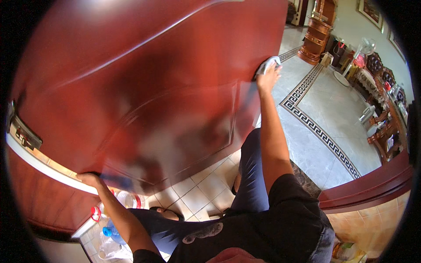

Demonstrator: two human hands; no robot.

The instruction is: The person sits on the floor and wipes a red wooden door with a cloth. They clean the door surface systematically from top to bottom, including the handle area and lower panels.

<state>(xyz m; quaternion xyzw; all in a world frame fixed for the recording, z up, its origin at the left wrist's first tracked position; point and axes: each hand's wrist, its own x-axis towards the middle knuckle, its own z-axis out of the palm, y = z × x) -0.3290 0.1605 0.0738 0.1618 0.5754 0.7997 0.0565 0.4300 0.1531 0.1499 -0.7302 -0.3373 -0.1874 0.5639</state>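
A large glossy red-brown wooden door panel fills the left and middle of the view. At its right edge my right hand presses a whitish cloth against the surface, arm stretched out. My left hand rests on the door's lower left edge; its fingers are partly hidden, so its grip is not clear. Further up that edge sits a metal door lock with a handle. Reflections and raised mouldings show on the glossy panel.
Plastic bottles, a blue-capped container and a clear bag stand below my left forearm. Right of the door, a marble floor has a patterned border; a carved wooden cabinet, a fan and carved furniture stand there. A red-brown doorframe is lower right.
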